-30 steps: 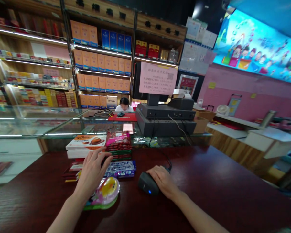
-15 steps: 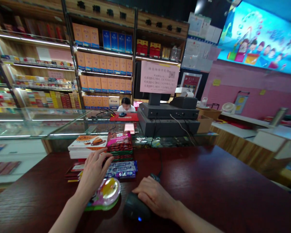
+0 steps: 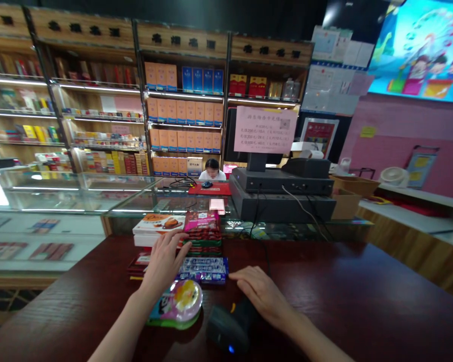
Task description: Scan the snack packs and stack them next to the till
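Observation:
My left hand [image 3: 166, 259] reaches over the goods with fingers stretched out. Its fingertips lie at the near side of the stacked white boxes [image 3: 145, 231] with a cup picture and the pink and red chocolate packs [image 3: 202, 223]; whether they touch, I cannot tell. Beneath and beside that hand lie several blue and purple sachets [image 3: 207, 270] and a shiny pink and green blister pack [image 3: 184, 301]. My right hand [image 3: 262, 291] is open, fingertips close to the sachets' right end. A black barcode scanner [image 3: 226, 329] with a blue light lies on the table to its left.
The dark wooden table [image 3: 317, 291] meets a glass counter [image 3: 132, 201] bearing a cash register [image 3: 283, 186] with a paper sign [image 3: 266, 128]. A person [image 3: 212, 171] sits behind it. Lit shelves [image 3: 184, 120] of boxes stand at the back.
My right hand has let go of the barcode scanner and moved towards the sachets, fingers straighter. My left hand stays over the goods. The view has turned left.

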Demonstrator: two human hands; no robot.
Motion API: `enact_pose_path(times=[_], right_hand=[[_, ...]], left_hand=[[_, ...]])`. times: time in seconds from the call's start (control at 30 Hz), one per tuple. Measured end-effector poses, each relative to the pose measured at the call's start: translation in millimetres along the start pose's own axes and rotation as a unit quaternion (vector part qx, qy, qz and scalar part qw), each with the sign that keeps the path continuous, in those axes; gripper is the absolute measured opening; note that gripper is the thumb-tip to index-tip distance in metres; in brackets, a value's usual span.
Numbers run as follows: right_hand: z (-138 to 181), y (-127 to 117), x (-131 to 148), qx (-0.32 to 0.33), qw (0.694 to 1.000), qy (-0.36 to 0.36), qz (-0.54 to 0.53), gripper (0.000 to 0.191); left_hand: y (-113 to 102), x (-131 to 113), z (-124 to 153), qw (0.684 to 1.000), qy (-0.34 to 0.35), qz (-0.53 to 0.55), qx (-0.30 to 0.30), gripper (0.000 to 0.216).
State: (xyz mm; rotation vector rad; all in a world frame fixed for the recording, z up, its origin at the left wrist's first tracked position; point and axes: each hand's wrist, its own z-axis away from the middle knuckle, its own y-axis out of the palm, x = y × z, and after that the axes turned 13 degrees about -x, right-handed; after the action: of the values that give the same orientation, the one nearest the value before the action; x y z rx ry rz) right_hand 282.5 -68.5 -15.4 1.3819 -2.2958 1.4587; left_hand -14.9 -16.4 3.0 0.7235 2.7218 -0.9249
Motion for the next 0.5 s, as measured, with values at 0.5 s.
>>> enact_pose_path(times=[0.5], right_hand=[[-74.0, 19.6, -39.7, -0.144, 0.986, 0.069, -0.040, 0.037]], left_hand=[[10.2, 4.2, -37.4, 0.993, -0.045, -0.096, 0.058, 0.054]])
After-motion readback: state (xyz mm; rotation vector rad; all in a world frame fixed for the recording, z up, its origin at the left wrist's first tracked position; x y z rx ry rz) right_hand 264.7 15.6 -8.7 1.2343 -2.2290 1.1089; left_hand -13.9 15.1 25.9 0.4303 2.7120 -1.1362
